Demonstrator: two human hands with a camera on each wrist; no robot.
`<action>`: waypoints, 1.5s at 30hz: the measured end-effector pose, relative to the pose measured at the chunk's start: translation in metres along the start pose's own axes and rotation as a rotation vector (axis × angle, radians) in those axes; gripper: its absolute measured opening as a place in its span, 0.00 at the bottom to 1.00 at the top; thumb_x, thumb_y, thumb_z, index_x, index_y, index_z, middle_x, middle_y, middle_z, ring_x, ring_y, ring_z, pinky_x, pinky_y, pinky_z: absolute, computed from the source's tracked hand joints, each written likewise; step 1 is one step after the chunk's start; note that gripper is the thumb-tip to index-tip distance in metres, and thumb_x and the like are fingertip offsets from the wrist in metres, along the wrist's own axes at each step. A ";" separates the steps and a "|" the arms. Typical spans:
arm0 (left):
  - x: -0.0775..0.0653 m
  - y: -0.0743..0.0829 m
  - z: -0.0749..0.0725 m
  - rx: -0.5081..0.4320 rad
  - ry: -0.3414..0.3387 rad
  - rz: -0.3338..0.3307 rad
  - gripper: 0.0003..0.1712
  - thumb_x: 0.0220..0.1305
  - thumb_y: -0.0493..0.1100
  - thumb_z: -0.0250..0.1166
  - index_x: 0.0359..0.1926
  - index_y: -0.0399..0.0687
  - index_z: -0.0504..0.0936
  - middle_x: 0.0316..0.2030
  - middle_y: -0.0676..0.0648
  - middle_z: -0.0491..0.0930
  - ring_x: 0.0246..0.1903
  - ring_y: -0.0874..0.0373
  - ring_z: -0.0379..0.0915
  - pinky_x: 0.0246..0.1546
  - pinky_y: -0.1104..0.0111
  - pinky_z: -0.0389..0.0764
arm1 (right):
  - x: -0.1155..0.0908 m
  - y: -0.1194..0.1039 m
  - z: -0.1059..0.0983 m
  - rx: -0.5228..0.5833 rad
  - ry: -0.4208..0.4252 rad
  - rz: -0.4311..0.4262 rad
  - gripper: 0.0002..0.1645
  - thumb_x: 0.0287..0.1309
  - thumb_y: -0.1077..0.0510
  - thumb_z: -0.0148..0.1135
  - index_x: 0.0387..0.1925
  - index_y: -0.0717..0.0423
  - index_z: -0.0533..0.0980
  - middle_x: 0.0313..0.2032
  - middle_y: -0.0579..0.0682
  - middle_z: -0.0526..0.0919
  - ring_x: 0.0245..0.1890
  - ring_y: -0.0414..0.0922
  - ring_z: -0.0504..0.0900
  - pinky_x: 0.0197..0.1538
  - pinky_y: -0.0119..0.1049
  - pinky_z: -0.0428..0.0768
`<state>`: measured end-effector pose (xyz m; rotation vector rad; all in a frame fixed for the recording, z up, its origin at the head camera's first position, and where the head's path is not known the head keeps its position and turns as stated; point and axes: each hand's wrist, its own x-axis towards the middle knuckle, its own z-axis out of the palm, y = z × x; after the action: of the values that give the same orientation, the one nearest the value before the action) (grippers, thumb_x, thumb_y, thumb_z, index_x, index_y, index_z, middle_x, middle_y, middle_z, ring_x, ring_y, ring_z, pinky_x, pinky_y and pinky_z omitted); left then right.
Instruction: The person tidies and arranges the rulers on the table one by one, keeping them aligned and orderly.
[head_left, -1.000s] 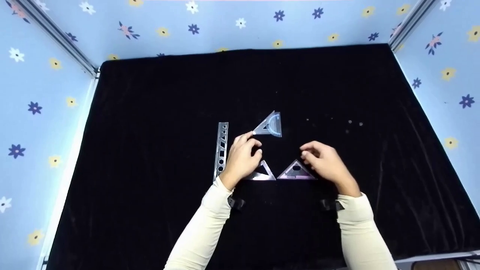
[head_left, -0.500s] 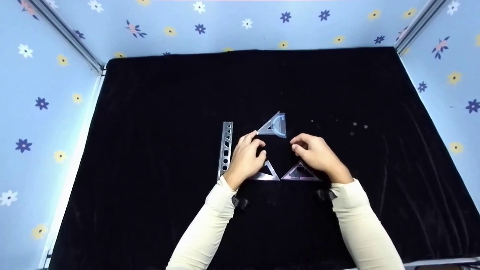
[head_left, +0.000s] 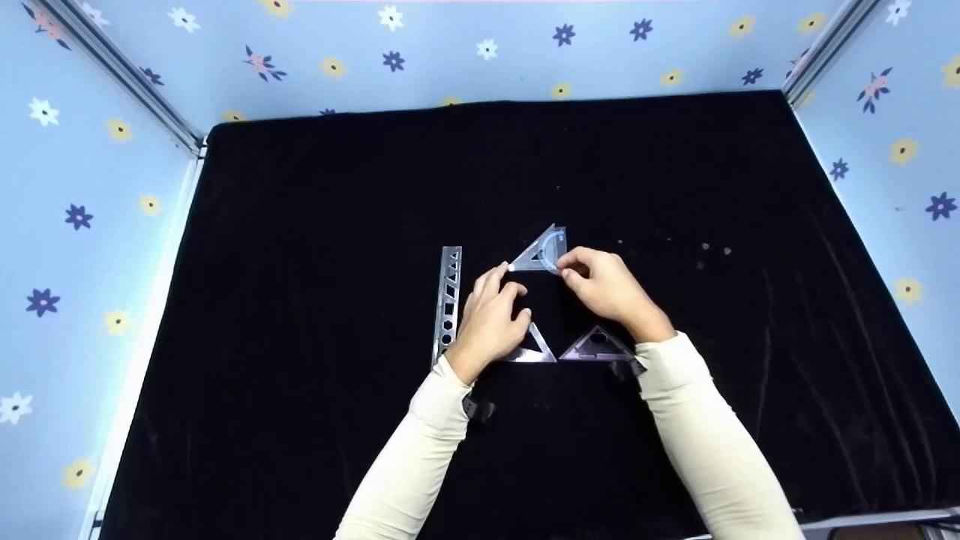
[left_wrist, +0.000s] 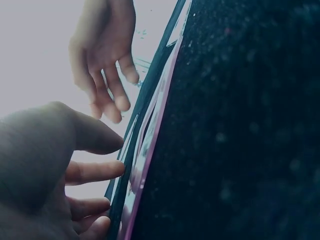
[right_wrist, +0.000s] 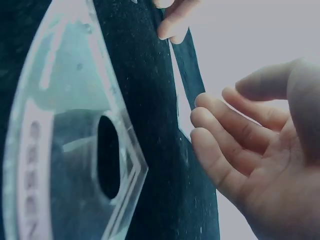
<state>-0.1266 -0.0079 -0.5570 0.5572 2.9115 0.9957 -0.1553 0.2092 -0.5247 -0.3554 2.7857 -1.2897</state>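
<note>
A clear set square [head_left: 528,259] lies mid-cloth, overlapped at its right end by a clear protractor [head_left: 553,249] with a blue arc. My left hand [head_left: 491,319] reaches over a lower set square [head_left: 536,354], partly covering it. Its foremost fingertip touches the left corner of the upper set square, fingers loosely bent. My right hand [head_left: 607,285] has its fingertips at the protractor's lower right corner; in the right wrist view its fingers are gently curved, thumb apart. Whether they press on the protractor is hard to tell.
A clear ruler [head_left: 448,300] with cut-out shapes lies left of my left hand. A pink-marked triangle [head_left: 598,346] lies below my right hand, near that wrist's camera. Black cloth [head_left: 337,225] covers the table; flowered panels [head_left: 450,45] stand around it.
My right hand has moved left and away from me, from above the pink-marked triangle to the protractor's corner. The left hand keeps its place at the upper set square.
</note>
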 end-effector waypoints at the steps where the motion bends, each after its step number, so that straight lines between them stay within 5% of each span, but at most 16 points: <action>1: 0.000 0.000 0.000 0.005 -0.008 -0.006 0.16 0.63 0.46 0.63 0.51 0.48 0.82 0.73 0.39 0.60 0.72 0.44 0.53 0.66 0.49 0.65 | 0.002 -0.001 0.002 -0.001 0.000 -0.010 0.10 0.62 0.64 0.60 0.43 0.59 0.83 0.40 0.51 0.87 0.41 0.47 0.82 0.50 0.45 0.79; 15: -0.002 0.006 -0.001 0.021 -0.064 -0.019 0.22 0.63 0.46 0.63 0.56 0.46 0.79 0.74 0.37 0.58 0.74 0.46 0.50 0.66 0.50 0.63 | 0.014 -0.003 0.016 -0.079 -0.024 -0.033 0.18 0.58 0.65 0.57 0.47 0.54 0.86 0.45 0.46 0.88 0.41 0.45 0.82 0.51 0.42 0.79; 25: 0.001 0.007 0.001 0.036 -0.072 0.008 0.20 0.63 0.47 0.63 0.55 0.46 0.80 0.74 0.36 0.58 0.74 0.45 0.49 0.65 0.49 0.64 | 0.018 0.003 0.010 -0.102 0.028 -0.018 0.17 0.59 0.65 0.57 0.46 0.55 0.87 0.54 0.46 0.85 0.59 0.49 0.79 0.63 0.46 0.74; 34: 0.000 0.007 0.000 0.032 -0.070 0.005 0.20 0.63 0.47 0.64 0.55 0.47 0.80 0.74 0.36 0.58 0.74 0.45 0.49 0.66 0.50 0.63 | 0.024 0.010 0.006 -0.131 0.047 0.027 0.18 0.58 0.63 0.57 0.47 0.56 0.86 0.58 0.51 0.81 0.61 0.52 0.78 0.64 0.47 0.73; 45: -0.001 0.004 -0.002 0.025 -0.078 -0.010 0.20 0.64 0.47 0.63 0.56 0.46 0.80 0.74 0.36 0.58 0.74 0.45 0.48 0.66 0.49 0.62 | 0.028 0.006 -0.002 -0.268 -0.045 0.048 0.21 0.60 0.61 0.57 0.53 0.59 0.83 0.64 0.55 0.76 0.63 0.58 0.72 0.68 0.53 0.66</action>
<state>-0.1245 -0.0071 -0.5530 0.5692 2.8593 0.9163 -0.1837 0.2080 -0.5272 -0.3218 2.9123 -0.8869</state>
